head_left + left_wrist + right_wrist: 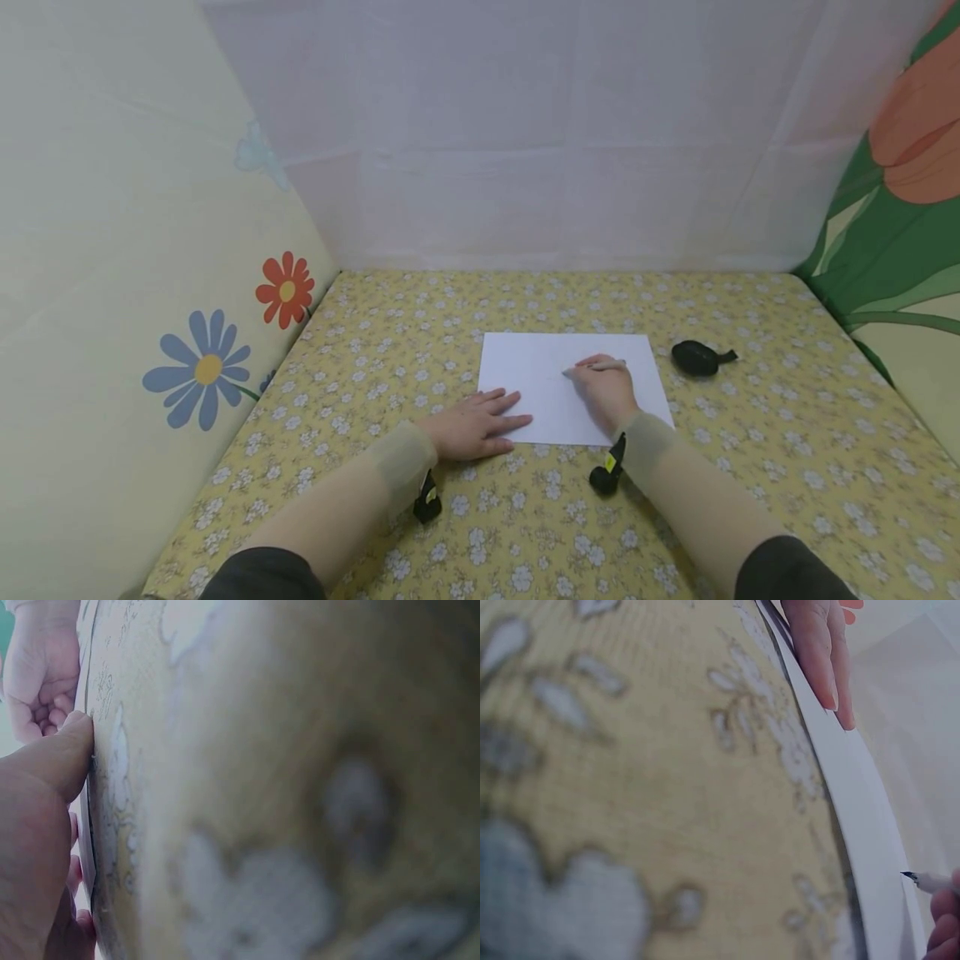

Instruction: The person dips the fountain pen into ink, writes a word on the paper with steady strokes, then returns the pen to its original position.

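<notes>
A white sheet of paper [525, 358] lies on the flowered tablecloth. My left hand [472, 425] rests flat with spread fingers on its lower left corner. In the right wrist view, fingers of the left hand [821, 656] touch the sheet [855, 795]. My right hand [606, 390] pinches a pen [611, 365] above the right half of the paper. The pen [930, 881] has a light barrel and a dark, fine tip, close to the paper; whether it touches cannot be told. Any marks on the sheet are too faint to make out.
A black, rounded object with a short spout-like end [696, 358] lies right of the paper. Yellow flowered cloth [390, 333] covers the table. A white sheet [570, 142] hangs behind, with flower-printed panels at both sides. Black wrist-worn devices [427, 502] hang beneath both wrists.
</notes>
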The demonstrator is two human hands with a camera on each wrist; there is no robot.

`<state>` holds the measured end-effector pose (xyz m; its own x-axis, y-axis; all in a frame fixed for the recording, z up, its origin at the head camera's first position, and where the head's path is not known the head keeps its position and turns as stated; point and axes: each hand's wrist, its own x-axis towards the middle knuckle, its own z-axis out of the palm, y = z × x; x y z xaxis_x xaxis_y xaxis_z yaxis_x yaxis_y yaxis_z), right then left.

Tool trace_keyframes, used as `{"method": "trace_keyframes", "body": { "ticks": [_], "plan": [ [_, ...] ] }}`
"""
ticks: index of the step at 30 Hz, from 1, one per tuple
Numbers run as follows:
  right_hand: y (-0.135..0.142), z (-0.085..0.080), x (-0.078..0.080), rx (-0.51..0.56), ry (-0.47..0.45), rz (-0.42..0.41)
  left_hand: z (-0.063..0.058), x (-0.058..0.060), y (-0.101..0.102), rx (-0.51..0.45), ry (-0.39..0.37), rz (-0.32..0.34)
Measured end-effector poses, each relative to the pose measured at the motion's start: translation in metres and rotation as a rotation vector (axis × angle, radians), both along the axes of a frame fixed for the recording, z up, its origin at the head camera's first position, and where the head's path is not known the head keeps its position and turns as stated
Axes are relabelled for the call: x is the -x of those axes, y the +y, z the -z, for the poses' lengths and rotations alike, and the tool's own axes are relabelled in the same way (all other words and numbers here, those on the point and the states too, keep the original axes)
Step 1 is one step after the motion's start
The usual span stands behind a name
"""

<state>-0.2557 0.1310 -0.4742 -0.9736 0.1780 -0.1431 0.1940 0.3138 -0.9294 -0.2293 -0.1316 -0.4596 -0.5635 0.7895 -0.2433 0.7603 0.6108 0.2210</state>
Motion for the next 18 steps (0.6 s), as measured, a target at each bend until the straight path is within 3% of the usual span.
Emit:
{"method": "trace_keyframes", "body": {
  "ticks": [18],
  "plan": [
    [0.0039,0.001,-0.0029,-0.016,-0.019,-0.053,-0.0028,-0.0011,0.0012,0.008,-0.032,-0.021]
  ]
}}
